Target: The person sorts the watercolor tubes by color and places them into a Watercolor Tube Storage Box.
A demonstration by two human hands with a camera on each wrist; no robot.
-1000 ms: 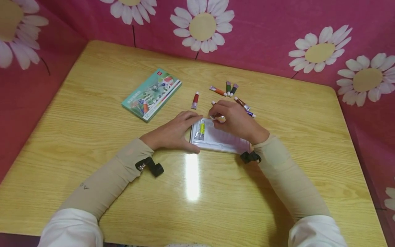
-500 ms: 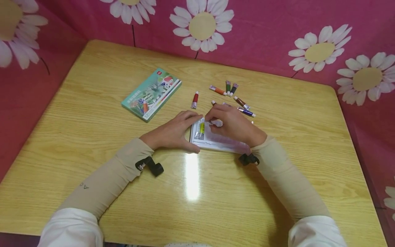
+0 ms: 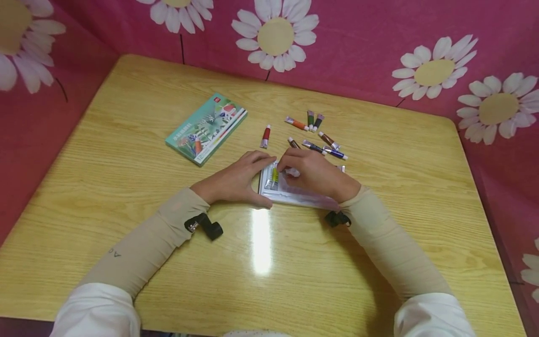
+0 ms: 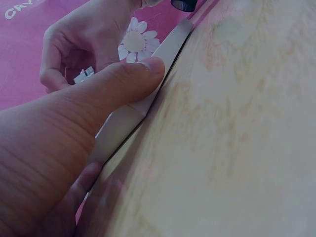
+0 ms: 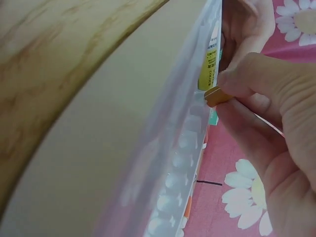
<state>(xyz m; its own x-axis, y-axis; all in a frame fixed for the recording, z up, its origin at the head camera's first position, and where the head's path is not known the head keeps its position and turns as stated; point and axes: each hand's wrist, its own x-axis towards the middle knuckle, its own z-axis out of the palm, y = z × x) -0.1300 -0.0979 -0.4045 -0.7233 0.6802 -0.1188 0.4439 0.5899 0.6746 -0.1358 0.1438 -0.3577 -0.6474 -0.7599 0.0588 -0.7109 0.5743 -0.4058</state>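
Observation:
A white plastic paint tray [image 3: 299,200] lies on the table in the head view. My left hand [image 3: 236,180] grips its left end, thumb [image 4: 143,76] along the near side and fingers at the far corner. Two paint tubes lie side by side in the tray's left end, one pale and one yellow tube [image 3: 275,177]. Over the tray just right of them, my right hand [image 3: 320,174] pinches another paint tube between thumb and fingertips. In the right wrist view this tube shows an ochre end [image 5: 216,96] close by the yellow tube; most of it is hidden by the fingers.
Behind the tray lie several loose paint tubes, including a red tube [image 3: 265,136], an orange tube [image 3: 296,123] and a blue tube [image 3: 335,153]. A green illustrated box [image 3: 206,128] rests at the back left. Pink flowered cloth [image 3: 349,47] hangs behind the table.
My right hand has shifted slightly left and nearer with its tube, uncovering dark and blue tubes behind it. My left hand keeps its place on the tray.

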